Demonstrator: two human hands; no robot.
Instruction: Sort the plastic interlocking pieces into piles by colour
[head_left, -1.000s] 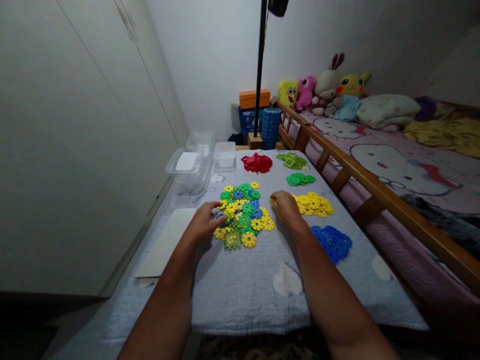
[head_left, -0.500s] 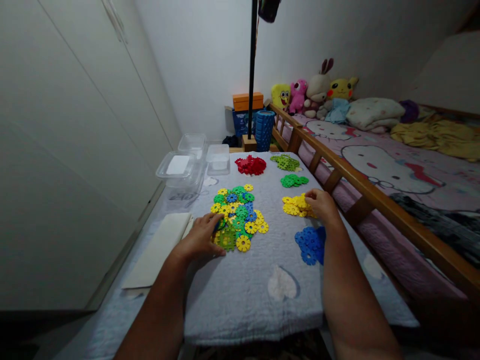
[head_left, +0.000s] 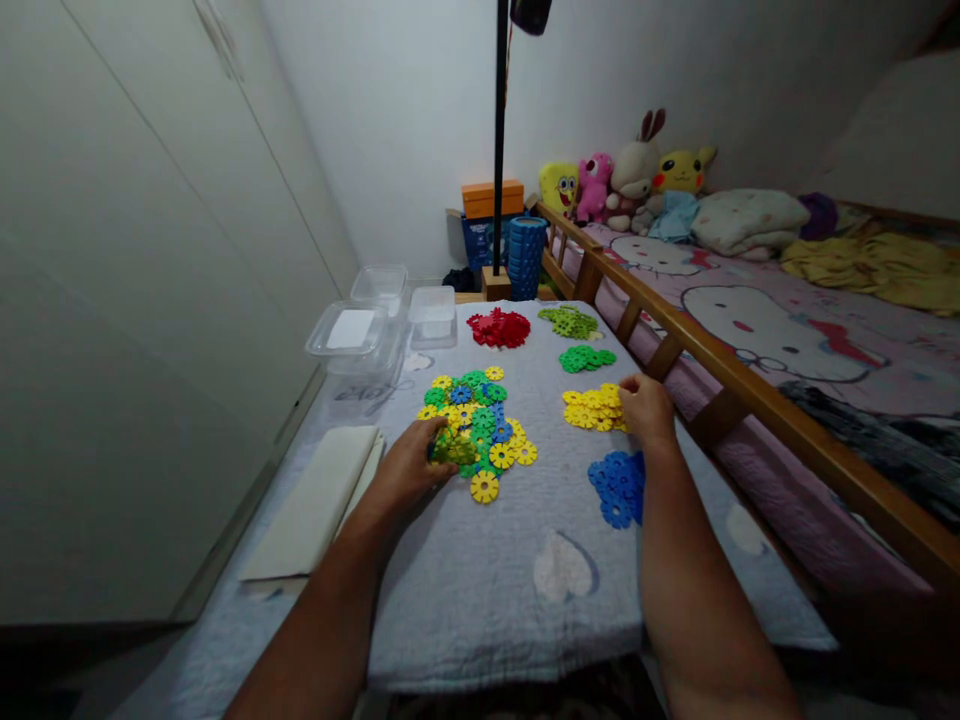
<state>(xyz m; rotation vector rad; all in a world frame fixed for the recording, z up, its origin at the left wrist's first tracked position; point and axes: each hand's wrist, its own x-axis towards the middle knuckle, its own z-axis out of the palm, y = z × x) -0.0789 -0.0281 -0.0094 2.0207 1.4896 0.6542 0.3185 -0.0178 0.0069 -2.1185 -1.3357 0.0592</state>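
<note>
My left hand [head_left: 415,458] is closed around an olive-green lattice piece [head_left: 456,447], holding it tilted at the near left edge of a mixed heap of plastic snowflake discs [head_left: 482,420] in yellow, green and blue. At the right edge of a pile of yellow snowflake discs [head_left: 589,408], my right hand [head_left: 647,410] has its fingers curled together; whatever they pinch is hidden. A pile of blue discs [head_left: 616,485] lies nearer me, partly behind my right forearm. One yellow disc [head_left: 484,487] rests at the heap's near side.
Green discs [head_left: 586,358], light-green pieces [head_left: 568,321] and red pieces [head_left: 499,328] form separate piles farther back. Clear plastic boxes [head_left: 346,330] stand at the back left, and a folded cream sheet [head_left: 311,505] lies at left. A wooden bed rail [head_left: 675,340] runs along the right.
My left hand has closed on the olive-green piece and raised it from lying flat to tilted. My right hand has shifted slightly right, toward the edge of the yellow pile.
</note>
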